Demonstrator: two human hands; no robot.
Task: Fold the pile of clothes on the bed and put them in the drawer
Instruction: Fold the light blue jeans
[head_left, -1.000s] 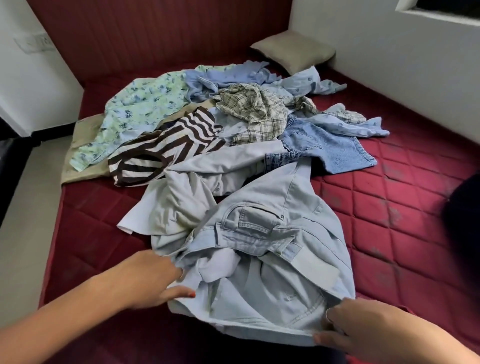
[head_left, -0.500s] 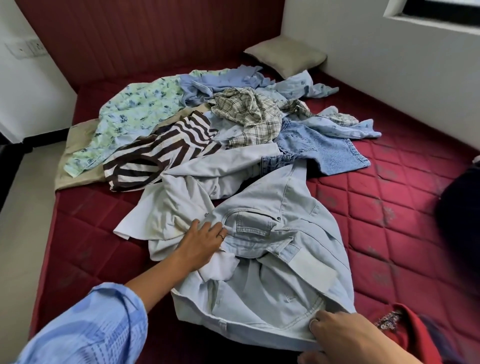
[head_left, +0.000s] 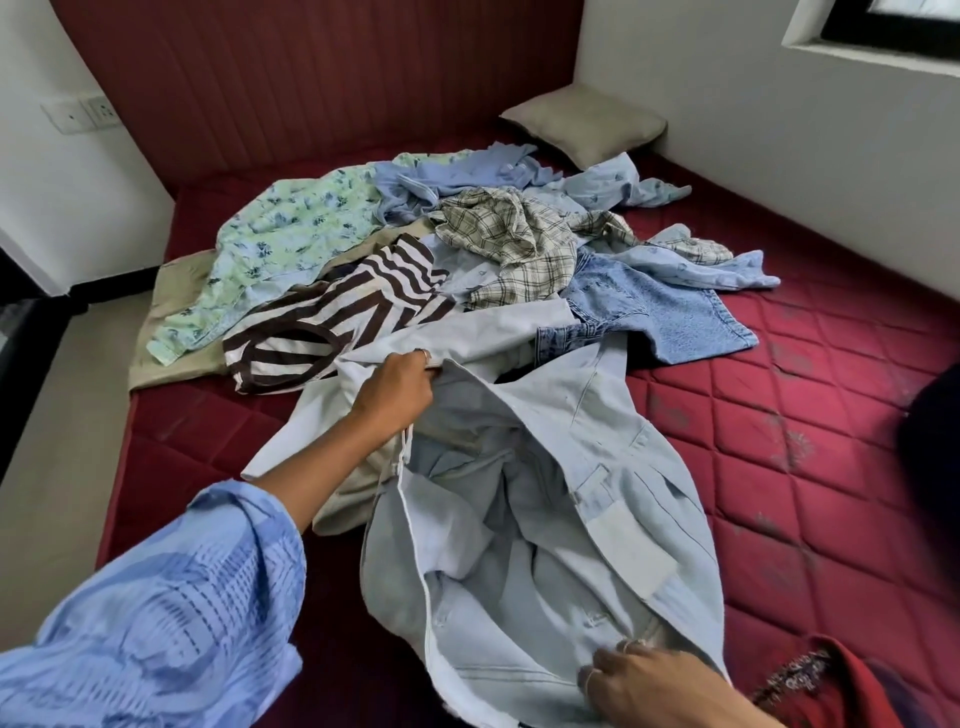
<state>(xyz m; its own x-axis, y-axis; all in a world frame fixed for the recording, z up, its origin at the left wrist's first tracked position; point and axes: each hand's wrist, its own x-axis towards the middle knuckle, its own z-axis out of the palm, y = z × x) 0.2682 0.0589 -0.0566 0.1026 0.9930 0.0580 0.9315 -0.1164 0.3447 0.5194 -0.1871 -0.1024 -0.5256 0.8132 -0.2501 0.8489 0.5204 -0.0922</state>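
A heap of clothes covers the red quilted bed (head_left: 810, 415). Nearest me lies a pale blue denim garment (head_left: 566, 488), partly lifted and opened. My left hand (head_left: 395, 387) grips its far edge, fingers curled round the cloth, and holds it up off the bed. My right hand (head_left: 644, 686) pinches the near hem at the bottom of the frame. Behind lie a brown-and-white striped top (head_left: 332, 322), a green floral shirt (head_left: 280, 234), a checked shirt (head_left: 514, 244), blue denim shorts (head_left: 654, 312) and light blue shirts (head_left: 696, 260). No drawer is visible.
A beige pillow (head_left: 582, 124) rests in the bed's far right corner by the white wall. A beige cloth (head_left: 171, 306) hangs over the left edge of the bed, beside the floor (head_left: 62, 415). A dark object (head_left: 935, 431) sits at the right.
My left hand has moved from the near edge of the denim garment to its far side, gripped the cloth and lifted it. My right hand keeps its hold on the near hem.
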